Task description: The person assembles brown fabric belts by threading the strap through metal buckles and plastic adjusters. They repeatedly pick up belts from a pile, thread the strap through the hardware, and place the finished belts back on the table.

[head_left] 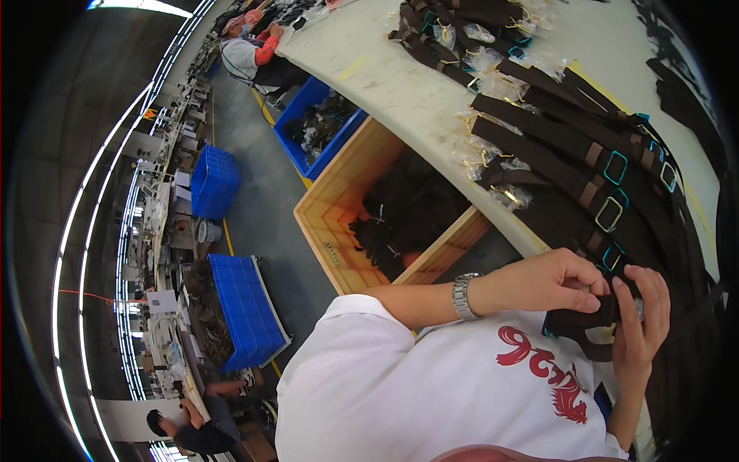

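A dark strap piece (585,319) is pinched between the left hand (550,281) and the right hand (639,319).

The person wears a white short-sleeved shirt (400,385) with a red emblem (550,373) and a silver wristwatch (463,296).

Dark brown straps (554,146), blue crates (246,308), white shirt (400,385) with red print.
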A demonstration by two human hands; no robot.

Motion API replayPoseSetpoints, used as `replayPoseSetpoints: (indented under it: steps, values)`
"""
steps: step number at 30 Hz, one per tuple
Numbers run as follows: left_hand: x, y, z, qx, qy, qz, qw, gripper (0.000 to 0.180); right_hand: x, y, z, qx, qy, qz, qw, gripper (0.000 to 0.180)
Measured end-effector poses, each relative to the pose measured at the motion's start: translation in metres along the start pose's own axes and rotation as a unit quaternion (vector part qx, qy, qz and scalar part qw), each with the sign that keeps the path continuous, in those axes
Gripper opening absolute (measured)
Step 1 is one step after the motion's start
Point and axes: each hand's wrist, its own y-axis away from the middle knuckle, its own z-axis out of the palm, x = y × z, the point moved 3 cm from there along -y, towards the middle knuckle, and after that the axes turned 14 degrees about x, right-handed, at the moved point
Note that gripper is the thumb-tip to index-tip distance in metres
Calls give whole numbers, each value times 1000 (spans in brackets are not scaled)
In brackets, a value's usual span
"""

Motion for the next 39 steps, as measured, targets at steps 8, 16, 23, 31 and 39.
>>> replayPoseSetpoints:
  steps: [8, 16, 23, 31, 39]
  values:
    - [19, -5, 20, 108, -94, 150, 978, 19, 10, 74, -15, 161, -11, 343, 925, 30]
    - [9, -12, 45, 67, -139, 287, 945, 11, -16, 55, 24, 188, -544, 547, 608, 81]
    - [-5, -7, 32, 170, -12, 103, 980, 9, 3, 59, 32, 272, -586, 607, 463, 38]
    - [-8, -17, 36, 96, -2, -72, 993, 14, 0, 64, 31, 128, -564, 600, 553, 31]
    - [-15, -20, 34, 65, -47, -114, 990, 8, 8, 79, 38, 101, -592, 597, 531, 25]
